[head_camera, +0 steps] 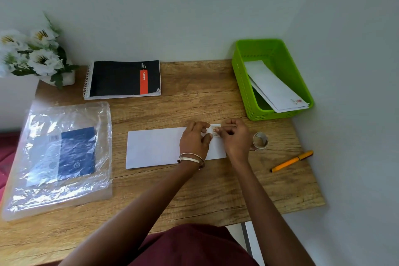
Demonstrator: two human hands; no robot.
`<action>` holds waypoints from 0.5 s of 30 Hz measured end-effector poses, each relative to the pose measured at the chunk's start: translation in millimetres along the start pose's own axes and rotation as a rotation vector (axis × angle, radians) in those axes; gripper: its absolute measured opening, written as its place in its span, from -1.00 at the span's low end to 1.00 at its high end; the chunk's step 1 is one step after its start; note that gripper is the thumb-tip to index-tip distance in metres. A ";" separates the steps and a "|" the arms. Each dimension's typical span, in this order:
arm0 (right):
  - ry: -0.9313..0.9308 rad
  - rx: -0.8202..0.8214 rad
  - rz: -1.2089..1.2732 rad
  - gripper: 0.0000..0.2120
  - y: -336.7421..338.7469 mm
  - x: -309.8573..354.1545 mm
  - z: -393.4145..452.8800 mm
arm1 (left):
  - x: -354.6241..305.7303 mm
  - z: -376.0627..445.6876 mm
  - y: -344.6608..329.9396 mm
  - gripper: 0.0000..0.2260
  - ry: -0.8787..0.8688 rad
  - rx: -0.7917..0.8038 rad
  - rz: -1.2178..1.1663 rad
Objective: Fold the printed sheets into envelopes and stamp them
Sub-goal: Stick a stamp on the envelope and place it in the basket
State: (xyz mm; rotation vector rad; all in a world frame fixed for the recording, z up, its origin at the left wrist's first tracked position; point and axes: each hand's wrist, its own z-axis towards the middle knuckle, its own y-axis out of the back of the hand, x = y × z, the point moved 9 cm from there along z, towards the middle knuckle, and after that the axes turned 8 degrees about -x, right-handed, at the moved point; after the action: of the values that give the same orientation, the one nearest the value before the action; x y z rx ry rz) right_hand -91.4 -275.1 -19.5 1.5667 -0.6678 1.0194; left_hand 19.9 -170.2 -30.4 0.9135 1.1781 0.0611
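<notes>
A white envelope (155, 147) lies flat on the wooden table (194, 190), long side toward me. At its far right corner sits a small stamp (216, 130) with a reddish picture. My left hand (194, 139) rests on the envelope, thumb and fingers pinching the stamp's left edge. From the right, my right hand (234, 136) has its fingertips on the stamp's other edge. Whether the stamp is stuck down I cannot tell. A green basket (241, 80) at the back right holds white envelopes (274, 86), the top one stamped.
A roll of clear tape (260, 141) and an orange pen (291, 161) lie right of my hands. A clear plastic pack of paper (60, 157) covers the left side. A black spiral notebook (124, 79) and white flowers (32, 54) stand at the back.
</notes>
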 end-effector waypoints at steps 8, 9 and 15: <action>0.187 0.004 -0.109 -0.59 -5.5 11.1 -3.8 | 2.0 1.1 -3.7 -0.78 -0.011 -0.041 -0.004; 0.217 -0.006 -0.127 -0.58 -5.2 12.9 -5.1 | 2.1 0.8 -4.0 -0.78 -0.012 -0.044 -0.002; 0.300 -0.008 -0.183 -0.55 -7.8 17.8 -6.7 | 1.3 0.7 -3.5 -0.76 -0.018 -0.055 0.016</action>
State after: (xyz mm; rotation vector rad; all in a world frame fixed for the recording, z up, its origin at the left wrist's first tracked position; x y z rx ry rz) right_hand -78.1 -265.0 -7.5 1.4017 -0.3156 1.0832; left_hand 19.6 -172.3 -33.6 0.8735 1.1468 0.0979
